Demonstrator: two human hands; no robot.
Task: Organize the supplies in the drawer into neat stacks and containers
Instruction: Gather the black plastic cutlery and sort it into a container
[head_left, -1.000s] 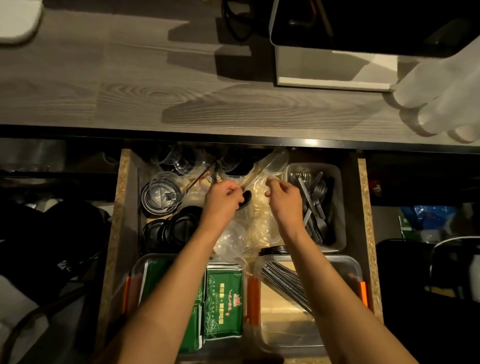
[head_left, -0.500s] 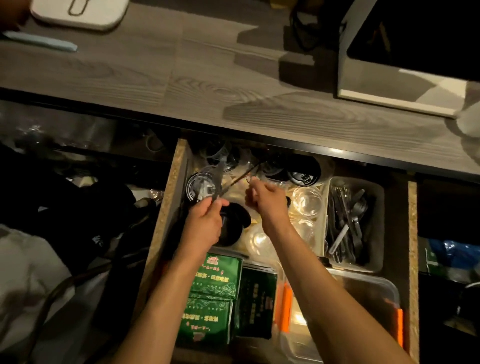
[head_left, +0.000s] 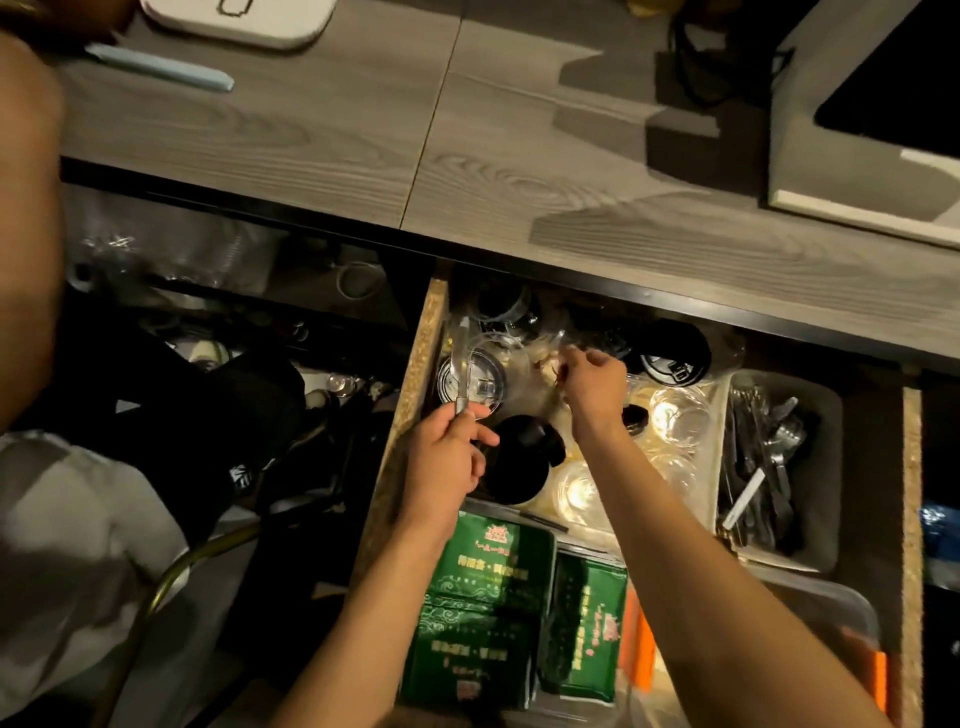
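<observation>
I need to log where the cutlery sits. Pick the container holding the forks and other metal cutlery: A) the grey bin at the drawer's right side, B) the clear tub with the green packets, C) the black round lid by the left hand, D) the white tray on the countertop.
A: the metal cutlery lies piled in the grey bin at the right side of the drawer.

Open drawer (head_left: 415, 364) (cluttered: lids (head_left: 519, 460), cutlery (head_left: 769, 457))

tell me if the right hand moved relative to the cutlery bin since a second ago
Yes. The right hand moved left, away from the grey plastic cutlery bin, toward the drawer's back-left corner.
</observation>
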